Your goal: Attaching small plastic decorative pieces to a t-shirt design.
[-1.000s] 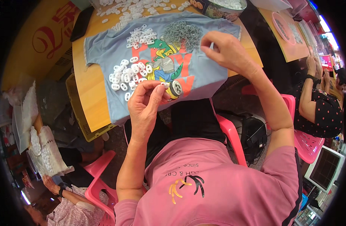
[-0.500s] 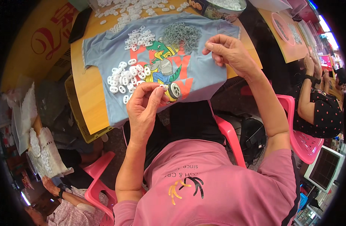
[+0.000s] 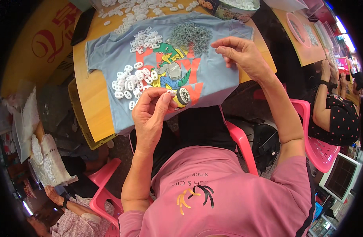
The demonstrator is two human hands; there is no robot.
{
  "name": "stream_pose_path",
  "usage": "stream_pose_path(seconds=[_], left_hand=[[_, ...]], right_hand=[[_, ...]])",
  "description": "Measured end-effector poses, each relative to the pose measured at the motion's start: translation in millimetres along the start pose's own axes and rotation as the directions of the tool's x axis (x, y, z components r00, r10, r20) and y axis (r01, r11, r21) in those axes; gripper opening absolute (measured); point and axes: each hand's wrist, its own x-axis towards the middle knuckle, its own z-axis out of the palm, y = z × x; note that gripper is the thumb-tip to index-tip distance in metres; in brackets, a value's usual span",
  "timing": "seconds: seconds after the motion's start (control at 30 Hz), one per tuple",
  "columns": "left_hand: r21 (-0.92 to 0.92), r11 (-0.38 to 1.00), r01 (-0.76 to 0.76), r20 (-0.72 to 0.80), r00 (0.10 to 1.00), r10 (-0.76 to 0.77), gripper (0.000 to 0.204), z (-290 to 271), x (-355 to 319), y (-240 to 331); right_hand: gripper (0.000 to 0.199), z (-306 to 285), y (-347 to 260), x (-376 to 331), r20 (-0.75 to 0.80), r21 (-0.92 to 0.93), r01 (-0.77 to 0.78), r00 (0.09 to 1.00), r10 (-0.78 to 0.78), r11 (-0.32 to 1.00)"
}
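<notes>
My left hand (image 3: 150, 114) is closed in a pinch around a small white plastic piece (image 3: 171, 93) above the near edge of a blue T-shirt (image 3: 219, 73) spread over the table. Beside it lies a pile of white oval two-holed plastic pieces (image 3: 131, 83), with a second pile of smaller-looking white pieces (image 3: 145, 40) farther off. At the right, my right hand (image 3: 241, 55) hovers over the shirt, thumb and index finger bent close together. A tiny grey thing seems to show at the thumb tip, too small to name. Just left of it sits a heap of small grey screw-like parts (image 3: 190, 37).
More white pieces (image 3: 140, 12) are scattered along the table's (image 3: 92, 114) far side, near a dark phone (image 3: 83, 26) and a round tin (image 3: 238, 12) of white pieces. A yellow crate (image 3: 84, 126) stands left of the table. Co-workers' hands show at both sides.
My right hand has shifted slightly left toward the grey heap, its index finger a little straighter. My left hand keeps its pinch on the white piece, almost unmoved.
</notes>
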Motion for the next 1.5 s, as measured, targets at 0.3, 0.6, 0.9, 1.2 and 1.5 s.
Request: stream_pose_path(seconds=[0.3,0.6,0.9,1.2,1.5], left_hand=[[0.014,1.000,0.006,-0.010,1.000,-0.006,0.012,0,0,-1],[0.003,1.000,0.003,-0.008,1.000,-0.003,0.012,0,-1,-1],[0.070,0.995,0.066,-0.020,0.998,-0.065,0.012,3,2,8],[0.194,0.969,-0.150,0.120,0.984,0.129,0.010,35,38,12],[0.394,0.828,-0.399,0.258,0.913,0.318,0.007,62,69,5]], right_hand=[[0.025,-2,-2,1,-0.014,-0.144,-0.001,1.000,-0.001,0.990],[0.032,-1,-2,1,0.002,-0.158,0.034,0.999,-0.034,0.987],[0.034,3,-4,-1,0.016,-0.018,0.053,0.998,-0.053,0.998],[0.029,17,-3,-2,0.071,0.197,0.030,0.996,-0.045,0.980],[0.029,13,-8,-6,0.104,0.238,0.021,0.993,-0.047,0.971]])
